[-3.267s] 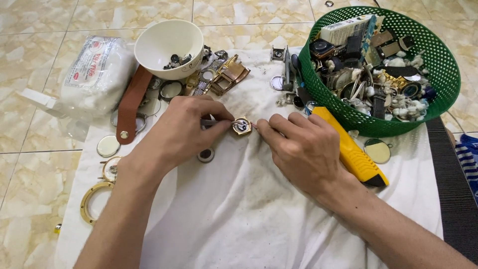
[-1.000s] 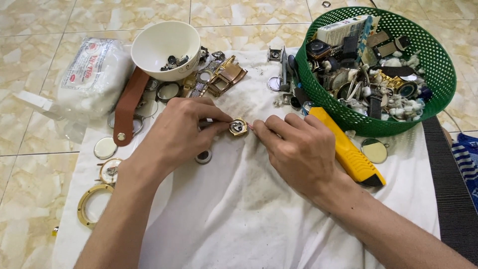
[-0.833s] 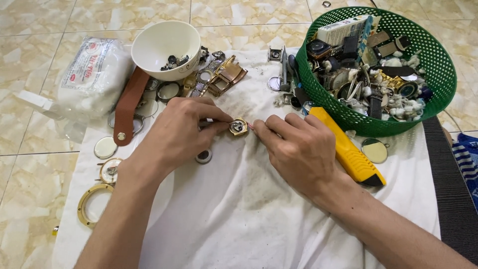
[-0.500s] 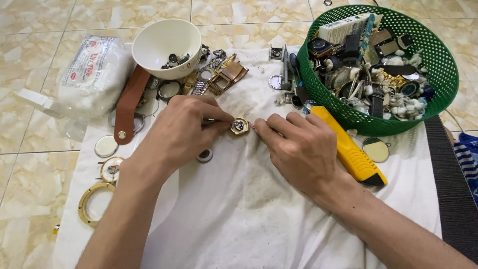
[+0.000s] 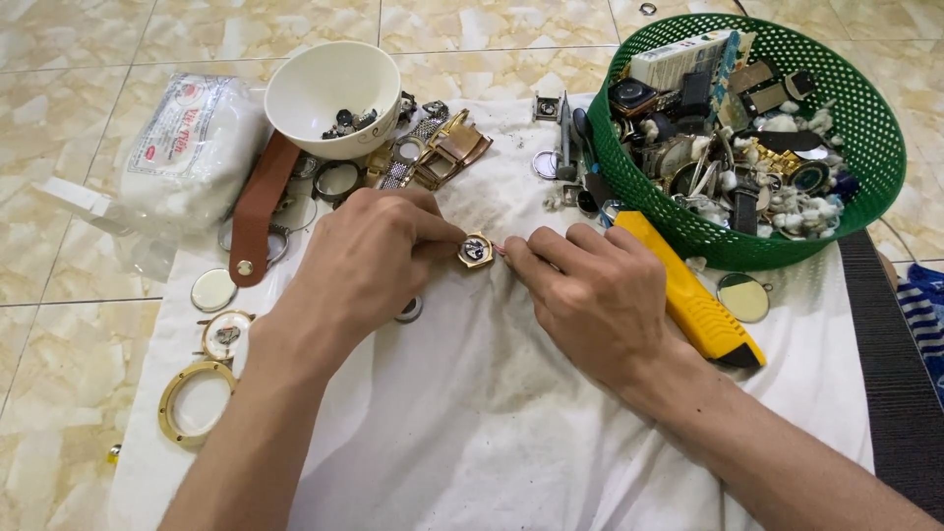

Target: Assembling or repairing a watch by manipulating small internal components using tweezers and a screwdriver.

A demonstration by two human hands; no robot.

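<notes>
The left hand (image 5: 369,261) pinches a small gold watch case (image 5: 476,250) between the thumb and fingers. The case has flat corners and a dark blue face. It sits just above the white cloth (image 5: 492,423), about in the middle of it. The right hand (image 5: 590,295) is curled, and its fingertips are pressed together on a thin pink stick (image 5: 501,250) that touches the side of the case.

The cloth is soft, wrinkled and a bit dirty. It lies on a shiny floor (image 5: 59,374) of cream tiles with a marble look.

Behind the left hand stands a round white bowl (image 5: 320,88) with little dark parts inside. A brown leather strap (image 5: 258,211) leans by it, smooth and long. Next to the bowl lie metal watch bands (image 5: 433,157), some gold and some silver. A soft plastic bag (image 5: 187,157) full of white cotton is on the far left. Near the left arm are a gold ring (image 5: 197,403), a round watch face (image 5: 227,334) and a flat round glass (image 5: 213,289).

On the right is a round green plastic basket (image 5: 865,147) with many small holes. It is full of watch parts and white fluff. A long yellow cutter knife (image 5: 693,305) lies beside the right hand, and a round glass disc (image 5: 744,297) sits near it.
</notes>
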